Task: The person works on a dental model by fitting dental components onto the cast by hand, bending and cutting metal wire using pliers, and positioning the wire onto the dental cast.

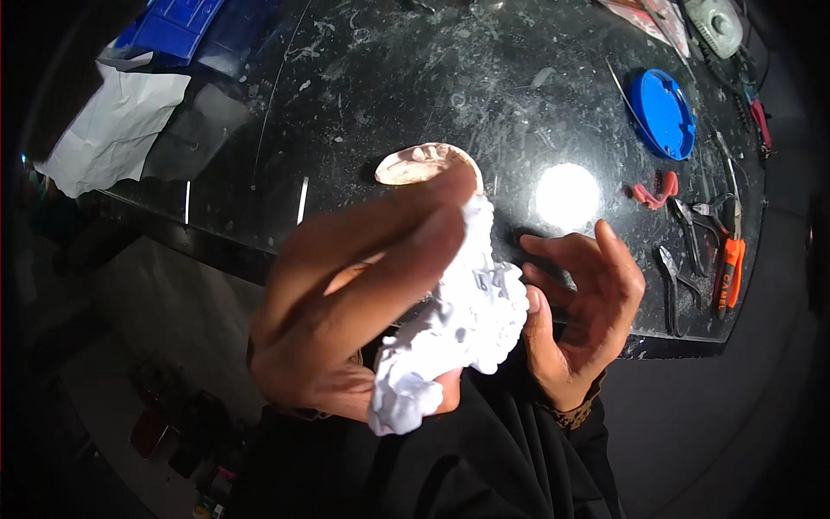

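Observation:
My left hand point(328, 324) grips a lumpy white piece that looks like plaster point(471, 320), held up close to the camera over the table's front edge. Its fingers lie across the upper part, and the thumb side is below, partly hidden. My right hand point(584, 316) is just right of the lump with fingers curled and apart. Its thumb tip is at the lump's edge; I cannot tell whether it touches. Behind my left fingertips, a beige dental cast point(402, 171) with tooth shapes lies on the table, partly covered.
On the black, dusty table point(363, 95) lie a blue round lid point(664, 114), a pink U-shaped piece point(654, 190), pliers point(673, 285) and an orange-handled tool point(731, 272) at the right. Crumpled white paper point(121, 130) and a blue box point(177, 30) are at the left. A bright light reflection shows mid-table.

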Action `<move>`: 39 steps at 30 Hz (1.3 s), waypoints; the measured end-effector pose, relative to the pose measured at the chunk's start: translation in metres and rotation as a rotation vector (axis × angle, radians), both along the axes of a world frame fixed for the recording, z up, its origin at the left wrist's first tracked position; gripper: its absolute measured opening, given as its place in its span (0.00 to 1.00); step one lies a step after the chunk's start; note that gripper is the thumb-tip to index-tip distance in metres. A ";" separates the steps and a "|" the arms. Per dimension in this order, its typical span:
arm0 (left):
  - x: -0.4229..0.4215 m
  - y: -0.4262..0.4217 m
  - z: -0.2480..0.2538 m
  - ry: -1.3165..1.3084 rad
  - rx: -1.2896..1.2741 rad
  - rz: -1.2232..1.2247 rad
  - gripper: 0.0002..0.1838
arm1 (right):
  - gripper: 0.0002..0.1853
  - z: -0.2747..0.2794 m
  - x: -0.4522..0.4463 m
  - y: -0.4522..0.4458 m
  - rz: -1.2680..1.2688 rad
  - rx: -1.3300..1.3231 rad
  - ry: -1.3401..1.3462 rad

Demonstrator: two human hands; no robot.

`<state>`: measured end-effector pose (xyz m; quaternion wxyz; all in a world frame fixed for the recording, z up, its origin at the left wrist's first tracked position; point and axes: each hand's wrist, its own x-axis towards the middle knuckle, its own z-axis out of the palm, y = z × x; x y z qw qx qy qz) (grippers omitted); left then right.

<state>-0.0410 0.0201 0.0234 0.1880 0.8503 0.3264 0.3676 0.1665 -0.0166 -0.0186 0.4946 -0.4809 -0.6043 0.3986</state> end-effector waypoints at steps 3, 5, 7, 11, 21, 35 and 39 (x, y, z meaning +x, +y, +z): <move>0.005 0.003 -0.002 -0.051 0.055 -0.055 0.50 | 0.37 -0.002 0.001 0.000 0.011 0.003 0.054; 0.007 0.005 -0.002 -0.072 0.089 -0.084 0.49 | 0.36 -0.004 0.002 -0.001 0.023 0.006 0.070; 0.006 0.007 0.004 -0.046 0.096 -0.126 0.49 | 0.35 -0.003 0.001 -0.001 0.010 0.008 0.082; 0.011 0.008 0.010 -0.034 0.111 -0.151 0.49 | 0.34 -0.002 0.002 0.002 0.026 0.058 0.109; 0.022 0.006 0.020 -0.024 0.088 -0.135 0.50 | 0.28 0.006 0.005 0.002 -0.008 0.055 0.091; 0.053 -0.020 -0.005 -0.510 0.105 -0.035 0.36 | 0.29 0.037 0.022 -0.012 0.171 0.190 0.459; 0.063 -0.025 -0.008 -0.635 0.133 -0.012 0.31 | 0.26 0.047 0.016 -0.017 0.065 0.271 0.468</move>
